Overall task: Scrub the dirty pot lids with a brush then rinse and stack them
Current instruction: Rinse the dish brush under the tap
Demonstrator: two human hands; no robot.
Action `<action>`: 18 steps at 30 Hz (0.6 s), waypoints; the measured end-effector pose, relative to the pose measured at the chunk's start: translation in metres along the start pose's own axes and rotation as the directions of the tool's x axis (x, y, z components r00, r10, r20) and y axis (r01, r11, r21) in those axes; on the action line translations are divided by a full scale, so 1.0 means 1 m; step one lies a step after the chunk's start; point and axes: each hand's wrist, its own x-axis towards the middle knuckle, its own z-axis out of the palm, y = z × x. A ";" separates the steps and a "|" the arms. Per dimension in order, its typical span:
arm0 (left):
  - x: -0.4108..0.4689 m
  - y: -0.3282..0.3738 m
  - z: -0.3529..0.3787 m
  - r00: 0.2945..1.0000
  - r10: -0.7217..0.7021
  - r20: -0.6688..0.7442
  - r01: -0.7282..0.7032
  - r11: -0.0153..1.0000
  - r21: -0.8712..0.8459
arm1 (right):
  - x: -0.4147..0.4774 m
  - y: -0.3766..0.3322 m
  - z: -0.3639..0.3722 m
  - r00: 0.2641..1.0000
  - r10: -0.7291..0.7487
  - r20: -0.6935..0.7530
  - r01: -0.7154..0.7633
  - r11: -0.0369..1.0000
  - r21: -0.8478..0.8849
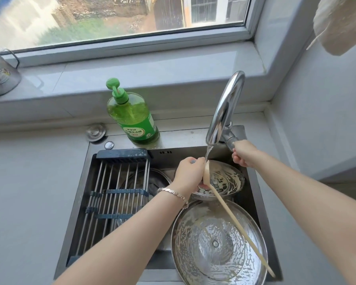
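My left hand (190,173) grips the head end of a long wooden-handled brush (234,221) under a thin stream of water from the faucet (224,112). The handle slants down to the lower right. My right hand (244,153) is closed on the faucet lever at the tap's base. Two soapy steel pot lids lie upside down in the sink: a small lid (230,182) right behind the brush head and a large lid (210,249) in front. A third lid (152,179) lies partly hidden under the rack.
A roll-up drying rack (115,194) spans the left half of the dark sink (80,194). A green dish-soap pump bottle (132,116) stands on the sink's back ledge. A metal cup (0,75) sits on the window sill; a cloth (341,23) hangs upper right.
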 end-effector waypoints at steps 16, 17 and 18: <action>-0.004 -0.003 0.000 0.999 -0.018 -0.031 0.016 0.998 -0.069 | 0.005 0.012 -0.002 0.990 -0.142 -0.011 0.141 0.988 -0.060; -0.005 -0.003 0.000 0.999 -0.024 -0.028 0.021 0.996 -0.084 | 0.003 0.012 -0.001 0.989 -0.149 -0.019 0.147 0.987 -0.063; -0.005 -0.002 -0.001 0.999 -0.028 -0.025 0.025 0.995 -0.098 | 0.002 0.012 -0.001 0.988 -0.150 -0.025 0.148 0.987 -0.063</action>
